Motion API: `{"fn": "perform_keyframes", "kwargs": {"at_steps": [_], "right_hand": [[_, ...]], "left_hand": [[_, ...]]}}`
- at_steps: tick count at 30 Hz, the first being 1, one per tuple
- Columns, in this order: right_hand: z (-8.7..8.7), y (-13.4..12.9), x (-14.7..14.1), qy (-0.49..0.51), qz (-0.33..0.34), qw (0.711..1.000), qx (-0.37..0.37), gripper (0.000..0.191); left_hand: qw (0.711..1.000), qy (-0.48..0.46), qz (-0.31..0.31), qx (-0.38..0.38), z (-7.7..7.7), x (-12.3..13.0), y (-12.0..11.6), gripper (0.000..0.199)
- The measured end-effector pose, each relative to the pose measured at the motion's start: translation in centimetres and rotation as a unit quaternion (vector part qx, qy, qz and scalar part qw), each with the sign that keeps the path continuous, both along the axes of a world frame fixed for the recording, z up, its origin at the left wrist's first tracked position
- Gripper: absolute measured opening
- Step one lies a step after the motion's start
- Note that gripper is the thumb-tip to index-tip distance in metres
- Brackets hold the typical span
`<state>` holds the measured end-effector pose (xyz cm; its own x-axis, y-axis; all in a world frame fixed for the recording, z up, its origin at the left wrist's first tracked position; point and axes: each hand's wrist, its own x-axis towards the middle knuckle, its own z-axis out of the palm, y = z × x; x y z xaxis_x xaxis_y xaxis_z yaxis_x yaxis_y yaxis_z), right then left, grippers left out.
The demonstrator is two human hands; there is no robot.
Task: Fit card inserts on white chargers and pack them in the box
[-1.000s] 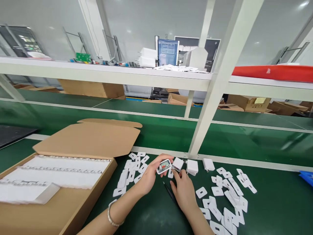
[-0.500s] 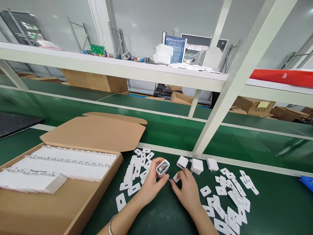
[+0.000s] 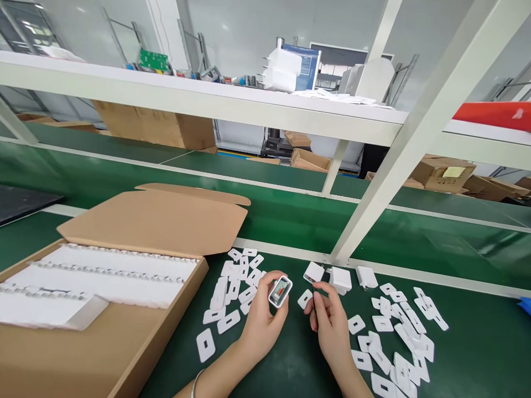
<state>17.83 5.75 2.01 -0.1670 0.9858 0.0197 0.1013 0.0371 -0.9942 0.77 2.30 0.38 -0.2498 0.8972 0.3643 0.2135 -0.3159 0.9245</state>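
My left hand (image 3: 260,323) holds a small white charger housing (image 3: 280,291), its open face up and showing red and metal parts inside. My right hand (image 3: 329,323) is just to its right, fingers pinched on a thin dark tool (image 3: 314,303) that points upward. A white cover plate (image 3: 305,299) lies on the green mat between the two hands, close to my right fingertips. Three more white housings (image 3: 341,280) stand in a row just beyond my right hand.
Several flat white cover plates lie scattered left (image 3: 230,287) and right (image 3: 400,331) of my hands. An open cardboard box (image 3: 136,354) with white trays fills the left. A slanted white frame post (image 3: 373,199) rises behind the housings, with a green conveyor belt (image 3: 269,215) beyond.
My right hand left the housing row, dropped to the mat, and came up pinching the thin dark tool. My left hand turned the open housing face up and drew it nearer.
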Motion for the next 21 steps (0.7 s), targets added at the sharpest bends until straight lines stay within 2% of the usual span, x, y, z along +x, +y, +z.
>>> {"fn": "perform_keyframes", "kwargs": {"at_steps": [2, 5, 8, 10, 12, 14, 16, 18, 21], "right_hand": [[0.5, 0.1, 0.1, 0.096, 0.002, 0.994, -0.043, 0.049], [0.9, 0.3, 0.3, 0.217, 0.023, 0.971, -0.1, 0.048], [1.0, 0.2, 0.3, 0.236, 0.02, 0.968, -0.084, 0.049], [0.9, -0.2, 0.3, 0.193, -0.005, 0.981, -0.011, 0.042], [0.8, -0.8, 0.3, 0.127, -0.037, 0.986, 0.1, 0.031], [0.8, -1.5, 0.3, 0.051, -0.053, 0.972, 0.225, 0.023], [1.0, -2.2, 0.3, -0.01, -0.04, 0.941, 0.335, 0.023], [1.3, -2.8, 0.2, -0.043, -0.014, 0.917, 0.396, 0.026], [1.5, -3.2, 0.0, -0.066, 0.015, 0.902, 0.426, 0.028]], "left_hand": [[1.0, -0.003, -0.007, -0.01, -0.3, 0.2, -0.1, 0.032], [1.0, -0.008, -0.016, -0.024, -0.6, 0.4, -0.3, 0.032], [0.999, -0.004, -0.014, -0.036, -0.7, 0.5, -0.4, 0.037], [0.999, 0.013, -0.017, -0.041, -0.5, 0.5, -0.5, 0.046], [0.998, 0.035, -0.035, -0.044, -0.3, 0.6, -0.6, 0.055], [0.996, 0.048, -0.06, -0.044, -0.1, 0.8, -0.8, 0.06], [0.994, 0.049, -0.085, -0.042, 0.0, 1.0, -1.0, 0.061], [0.992, 0.045, -0.109, -0.035, -0.1, 1.2, -1.2, 0.059], [0.991, 0.038, -0.128, -0.032, -0.3, 1.5, -1.4, 0.051]]}}
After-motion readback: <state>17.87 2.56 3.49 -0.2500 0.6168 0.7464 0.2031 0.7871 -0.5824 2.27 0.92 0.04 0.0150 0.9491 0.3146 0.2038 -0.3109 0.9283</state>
